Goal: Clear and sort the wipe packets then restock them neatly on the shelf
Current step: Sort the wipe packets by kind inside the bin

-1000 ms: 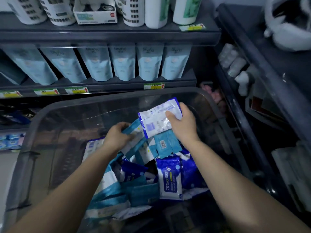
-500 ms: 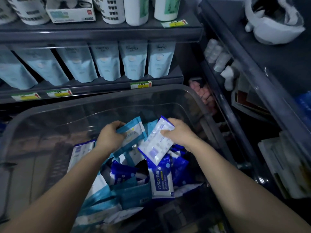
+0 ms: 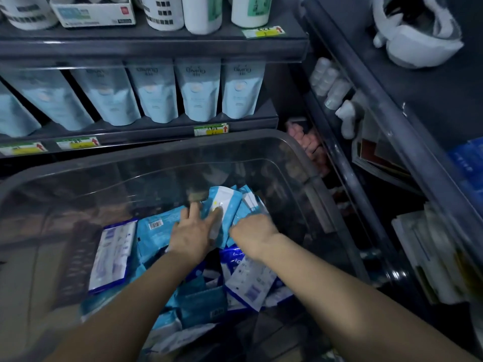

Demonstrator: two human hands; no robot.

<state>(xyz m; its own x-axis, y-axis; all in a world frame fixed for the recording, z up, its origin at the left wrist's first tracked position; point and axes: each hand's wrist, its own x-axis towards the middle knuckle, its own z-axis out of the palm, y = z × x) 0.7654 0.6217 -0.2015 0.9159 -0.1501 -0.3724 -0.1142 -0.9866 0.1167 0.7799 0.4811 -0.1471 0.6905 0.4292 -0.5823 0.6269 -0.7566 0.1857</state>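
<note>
Loose wipe packets [image 3: 203,301] are heaped in a clear plastic bin [image 3: 156,152]: light-blue packets [image 3: 156,239] are piled through the middle, one turned barcode-up, a few stood on edge at the far end, while white-faced packets [image 3: 112,254] edged dark blue are laid flat at left and right.

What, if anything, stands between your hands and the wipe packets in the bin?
Nothing visible: the clear bin is open-topped, the left hand touches a light-blue wipe packet, and the right hand reaches in beside it.
</note>
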